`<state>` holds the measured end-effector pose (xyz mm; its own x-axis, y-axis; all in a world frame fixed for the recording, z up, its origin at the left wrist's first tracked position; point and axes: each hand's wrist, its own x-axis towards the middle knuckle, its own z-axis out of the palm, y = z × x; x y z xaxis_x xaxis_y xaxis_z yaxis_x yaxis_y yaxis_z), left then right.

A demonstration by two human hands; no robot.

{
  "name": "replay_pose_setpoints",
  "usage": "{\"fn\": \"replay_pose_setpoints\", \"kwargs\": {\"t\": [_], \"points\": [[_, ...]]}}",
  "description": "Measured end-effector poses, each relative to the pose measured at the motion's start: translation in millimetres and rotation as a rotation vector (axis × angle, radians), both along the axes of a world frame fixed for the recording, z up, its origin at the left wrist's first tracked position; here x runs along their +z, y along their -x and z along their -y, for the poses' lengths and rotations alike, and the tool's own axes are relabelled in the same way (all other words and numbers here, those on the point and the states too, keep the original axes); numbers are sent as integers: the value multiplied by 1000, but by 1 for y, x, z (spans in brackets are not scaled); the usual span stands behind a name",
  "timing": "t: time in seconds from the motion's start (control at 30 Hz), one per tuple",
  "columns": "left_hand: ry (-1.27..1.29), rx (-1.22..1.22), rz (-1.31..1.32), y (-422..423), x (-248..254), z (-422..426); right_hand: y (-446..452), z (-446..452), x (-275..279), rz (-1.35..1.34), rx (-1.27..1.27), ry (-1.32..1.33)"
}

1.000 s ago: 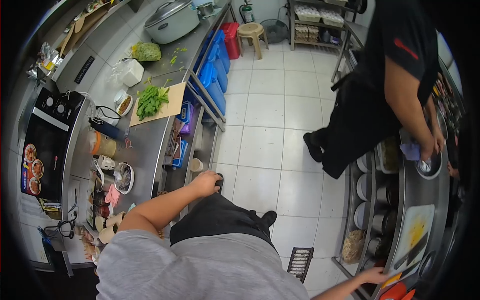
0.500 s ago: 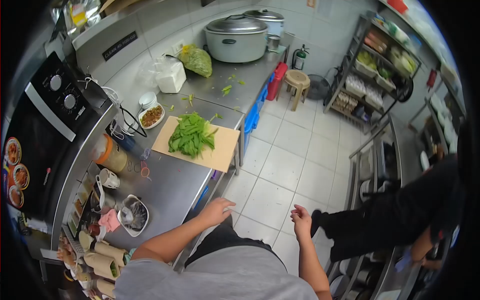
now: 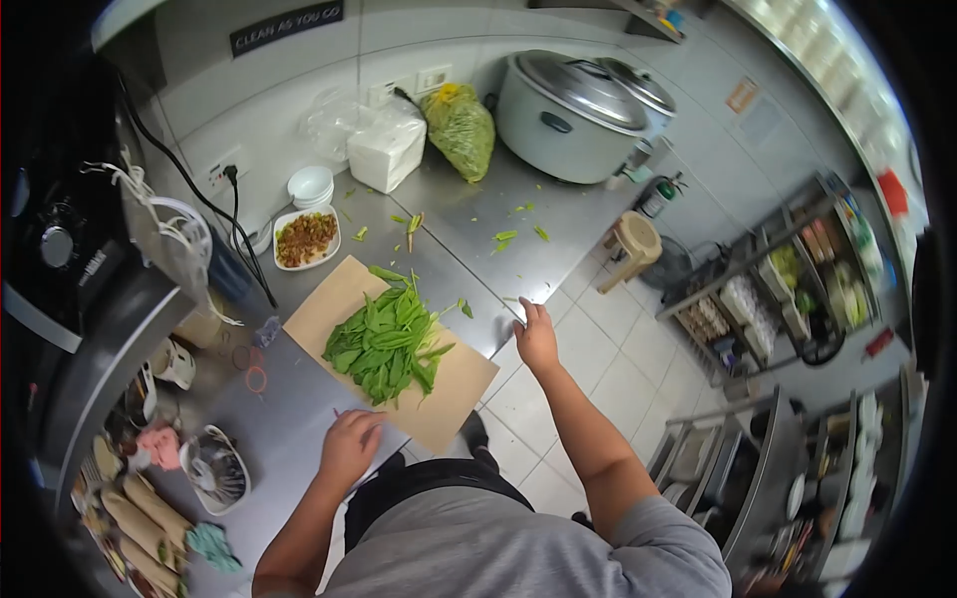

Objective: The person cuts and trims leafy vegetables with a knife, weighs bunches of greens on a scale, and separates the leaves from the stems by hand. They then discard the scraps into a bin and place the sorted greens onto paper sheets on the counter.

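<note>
A pile of green leaves (image 3: pixel 384 344) lies on a tan board (image 3: pixel 444 399) on the steel counter (image 3: pixel 299 439). By the board's near left edge is my left hand (image 3: pixel 351 439), fingers apart and holding nothing I can see. My right hand (image 3: pixel 536 337) is at the counter's edge, right of the leaves, its fingers apart and empty, with a small green scrap near the fingertips. Beyond the board stands a white dish of chopped brown and green food (image 3: pixel 306 239), with stacked small bowls (image 3: pixel 310 185) behind it.
Along the wall are a white packet (image 3: pixel 387 149), a yellow-green bag (image 3: pixel 461 135) and a large lidded pot (image 3: pixel 568 125). A container with a dark bag (image 3: pixel 216 473) stands at left. A stool (image 3: pixel 633 244), storage rack (image 3: pixel 778 284) and steel shelving (image 3: pixel 743 468) are on the right.
The view has turned toward the left counter and come nearer to it. My right hand has moved from the far counter's side up to this counter's edge; my left hand is now by the board.
</note>
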<state>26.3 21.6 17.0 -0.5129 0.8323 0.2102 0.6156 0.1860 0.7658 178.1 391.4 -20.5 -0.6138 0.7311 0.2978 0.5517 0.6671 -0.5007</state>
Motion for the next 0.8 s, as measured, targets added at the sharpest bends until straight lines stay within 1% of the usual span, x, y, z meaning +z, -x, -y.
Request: {"fn": "replay_pose_setpoints", "kwargs": {"t": [0.03,0.07,0.13,0.2,0.23,0.27,0.33,0.4,0.43,0.47,0.53,0.57,0.6,0.63,0.67,0.7,0.73,0.8], "points": [[18,90,12,-6,2,-7,13,-17,-7,-39,-14,-70],[39,181,21,-12,4,-14,19,-38,-20,-27,30,-58],[45,289,12,-28,11,-27,34,-80,-38,101,171,32],[112,511,96,-47,23,-39,55,-117,-37,-61,262,-3],[105,582,93,-57,27,-46,68,-138,-30,-66,300,-15],[125,619,94,-66,28,-54,84,-159,-23,-72,343,-30],[148,665,79,-83,30,-68,110,-194,-24,-158,480,-234],[188,704,78,-98,36,-84,117,-215,-34,-21,711,-223],[186,699,84,-104,40,-92,114,-213,-26,-18,712,-147],[178,694,92,-109,42,-100,113,-214,-28,-24,745,-136],[197,760,91,-117,43,-109,113,-211,-32,101,762,104],[223,775,110,-121,43,-114,112,-191,-31,-91,888,95],[250,784,131,-124,44,-117,109,-165,-22,-124,987,179],[258,785,156,-126,50,-124,109,-143,-20,-135,1101,195],[266,802,158,-129,51,-128,107,-123,-15,-58,1169,180],[258,792,152,-131,51,-131,108,-108,-5,83,1213,239],[249,780,146,-131,51,-134,112,-98,-8,81,1228,241],[260,806,150,-133,52,-139,117,-88,-14,97,1283,140]]}}
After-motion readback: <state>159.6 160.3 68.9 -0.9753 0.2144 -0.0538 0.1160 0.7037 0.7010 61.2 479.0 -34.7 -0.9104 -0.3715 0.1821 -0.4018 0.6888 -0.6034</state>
